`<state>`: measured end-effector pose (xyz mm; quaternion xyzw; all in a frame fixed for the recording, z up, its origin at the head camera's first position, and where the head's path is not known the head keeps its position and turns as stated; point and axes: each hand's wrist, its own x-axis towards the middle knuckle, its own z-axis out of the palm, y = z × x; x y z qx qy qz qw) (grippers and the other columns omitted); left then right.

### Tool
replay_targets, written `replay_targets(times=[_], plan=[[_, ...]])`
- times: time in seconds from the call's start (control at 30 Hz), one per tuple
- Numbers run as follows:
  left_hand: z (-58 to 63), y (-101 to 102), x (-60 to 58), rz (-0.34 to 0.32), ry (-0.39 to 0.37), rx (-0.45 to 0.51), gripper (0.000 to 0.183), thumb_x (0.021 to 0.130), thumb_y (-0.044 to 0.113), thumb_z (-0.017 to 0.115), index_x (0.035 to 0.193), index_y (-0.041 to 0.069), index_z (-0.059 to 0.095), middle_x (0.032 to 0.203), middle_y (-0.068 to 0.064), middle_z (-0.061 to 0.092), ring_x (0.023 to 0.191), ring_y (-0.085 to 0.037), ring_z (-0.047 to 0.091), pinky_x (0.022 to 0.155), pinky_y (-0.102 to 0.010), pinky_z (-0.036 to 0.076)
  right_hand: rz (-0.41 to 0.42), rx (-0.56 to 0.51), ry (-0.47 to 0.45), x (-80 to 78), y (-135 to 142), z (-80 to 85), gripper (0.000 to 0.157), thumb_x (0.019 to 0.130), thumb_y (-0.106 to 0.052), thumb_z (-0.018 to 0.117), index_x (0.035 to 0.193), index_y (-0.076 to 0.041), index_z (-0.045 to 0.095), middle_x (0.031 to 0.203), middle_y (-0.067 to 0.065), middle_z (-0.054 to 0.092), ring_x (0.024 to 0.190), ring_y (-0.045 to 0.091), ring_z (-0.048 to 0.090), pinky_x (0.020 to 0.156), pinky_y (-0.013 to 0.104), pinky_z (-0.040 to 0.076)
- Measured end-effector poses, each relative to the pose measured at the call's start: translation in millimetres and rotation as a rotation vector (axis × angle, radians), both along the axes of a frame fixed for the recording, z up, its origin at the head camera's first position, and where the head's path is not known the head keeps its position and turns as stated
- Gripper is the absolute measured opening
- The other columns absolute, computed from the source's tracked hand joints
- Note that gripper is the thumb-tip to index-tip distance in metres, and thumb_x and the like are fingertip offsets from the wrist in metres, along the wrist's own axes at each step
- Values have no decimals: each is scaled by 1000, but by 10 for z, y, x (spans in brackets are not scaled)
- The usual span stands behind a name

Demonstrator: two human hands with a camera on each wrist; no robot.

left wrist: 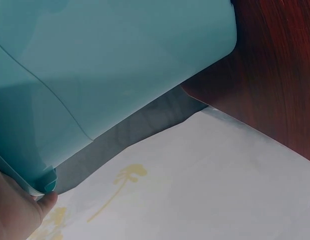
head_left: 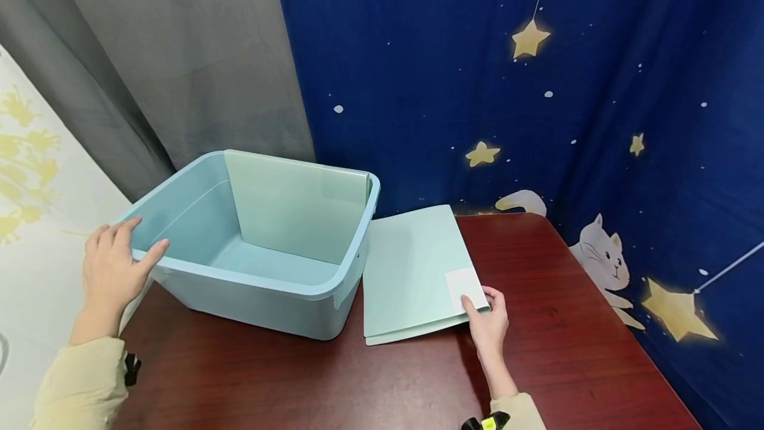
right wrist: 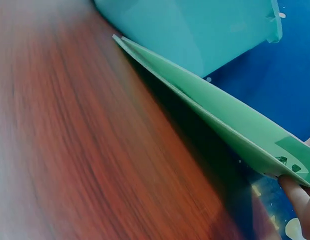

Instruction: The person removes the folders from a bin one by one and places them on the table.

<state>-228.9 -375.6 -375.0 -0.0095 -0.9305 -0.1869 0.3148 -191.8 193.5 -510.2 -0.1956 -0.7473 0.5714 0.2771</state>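
My left hand (head_left: pixel 113 264) grips a light-blue plastic bin (head_left: pixel 251 304) by its near left corner; in the left wrist view the thumb (left wrist: pixel 47 202) lies against the underside of the rim. A pale green file folder (head_left: pixel 298 208) leans upright inside, along the bin's far wall. To the right of the bin, my right hand (head_left: pixel 491 324) pinches a second pale green folder (head_left: pixel 412 264) at its near right corner, beside a white label (head_left: pixel 462 287). In the right wrist view this folder's (right wrist: pixel 215 105) covers stand slightly apart along the near edge, and its right end is raised off the table.
Everything stands on a dark red-brown wooden table (head_left: pixel 268 377). Behind it hang a grey curtain (head_left: pixel 197 52) and a blue curtain (head_left: pixel 418 71) with stars and a cat. White fabric with yellow prints (head_left: pixel 48 231) hangs at the left.
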Motion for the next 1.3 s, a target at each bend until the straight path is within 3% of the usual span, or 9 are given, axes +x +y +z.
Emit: replay_targets(times=[0.23,0.7,0.97,1.1,1.3], plan=[[7,5,5,1,-10,3,69,87,45,47,133,-5,38,127,-35,38,128,-47,19,106,-53,9,49,94,-43,14,64,11,42,73,-14,73,108,-3,53,93,15,62,86,21,52,73,29,35],[12,9,10,3,-12,11,68,86,44,48,133,-4,38,128,-35,37,127,-47,19,106,-54,9,64,206,-102,10,133,-8,43,72,-22,75,105,-3,55,92,14,60,82,23,52,69,32,38],[11,8,6,4,-23,6,68,86,44,48,133,-4,37,128,-35,37,128,-47,19,106,-54,9,112,292,-79,23,200,-17,43,70,-20,76,104,-2,58,109,17,51,103,33,46,87,44,34],[7,0,-2,-3,-20,2,68,86,44,48,133,-5,37,127,-35,37,127,-47,19,106,-53,9,105,333,-49,39,218,12,43,68,-21,77,103,-2,61,107,17,54,100,32,45,82,40,34],[1,-14,-1,2,-23,12,69,86,44,48,134,-5,37,128,-35,37,129,-46,18,106,-53,8,113,366,81,17,223,143,42,67,-19,78,104,-4,62,104,13,58,95,28,47,76,33,36]])
